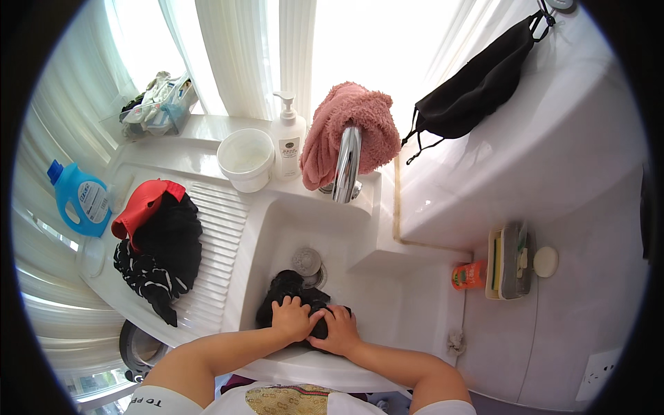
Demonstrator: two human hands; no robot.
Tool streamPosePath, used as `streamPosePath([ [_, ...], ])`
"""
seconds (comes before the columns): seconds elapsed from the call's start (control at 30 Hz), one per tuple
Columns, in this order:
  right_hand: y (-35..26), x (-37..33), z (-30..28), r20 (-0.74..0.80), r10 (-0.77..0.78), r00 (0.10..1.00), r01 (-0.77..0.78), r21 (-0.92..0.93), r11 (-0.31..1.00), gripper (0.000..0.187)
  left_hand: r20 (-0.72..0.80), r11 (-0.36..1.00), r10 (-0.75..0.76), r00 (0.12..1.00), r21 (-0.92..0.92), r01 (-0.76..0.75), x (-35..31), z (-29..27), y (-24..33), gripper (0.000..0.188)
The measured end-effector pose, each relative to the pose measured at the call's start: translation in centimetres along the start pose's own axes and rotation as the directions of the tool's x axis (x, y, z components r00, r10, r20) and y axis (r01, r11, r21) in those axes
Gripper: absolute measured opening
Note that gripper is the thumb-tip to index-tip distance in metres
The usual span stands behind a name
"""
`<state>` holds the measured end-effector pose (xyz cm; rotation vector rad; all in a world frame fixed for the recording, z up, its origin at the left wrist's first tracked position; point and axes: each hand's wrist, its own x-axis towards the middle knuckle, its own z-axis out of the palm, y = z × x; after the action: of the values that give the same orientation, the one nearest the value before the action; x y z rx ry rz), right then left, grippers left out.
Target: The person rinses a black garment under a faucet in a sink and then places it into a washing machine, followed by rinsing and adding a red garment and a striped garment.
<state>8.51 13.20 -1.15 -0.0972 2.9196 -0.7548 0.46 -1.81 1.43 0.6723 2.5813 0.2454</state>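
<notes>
A bunched, dark wet-looking cloth [282, 285] lies in the white sink basin [408, 297], near its front wall and beside the drain [308, 263]. My left hand [293, 319] presses on its middle with the fingers curled into the fabric. Close beside it, my right hand [337, 330] grips the cloth's right part, and the two thumbs almost meet. What kind of garment it is, I cannot tell. The fingertips are partly sunk in the folds.
A chrome faucet [348, 162] draped with a pink towel [353, 104] rises behind the basin. Left are a ridged washboard [221, 242], black clothes [176, 238], a red cap-like item [145, 207] and a blue detergent bottle [83, 200]. A white tub [246, 160] and pump bottle [288, 138] stand behind.
</notes>
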Motion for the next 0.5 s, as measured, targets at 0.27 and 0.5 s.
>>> streamPosePath([
  [0.27, 7.2, 5.5, 6.3, -0.196, -0.201, 0.960, 0.237, 0.183, 0.954, 0.037, -0.016, 0.981, -0.176, 0.984, -0.084, 0.174, 7.5, 6.2, -1.7, 0.055],
  [0.5, 6.0, 13.1, -2.0, 0.372, 0.248, 0.895, -0.404, 0.436, 0.804, 0.078, 0.093, 0.667, -0.609, 0.788, -0.477, 0.572, 10.3, 3.3, -3.4, 0.062],
])
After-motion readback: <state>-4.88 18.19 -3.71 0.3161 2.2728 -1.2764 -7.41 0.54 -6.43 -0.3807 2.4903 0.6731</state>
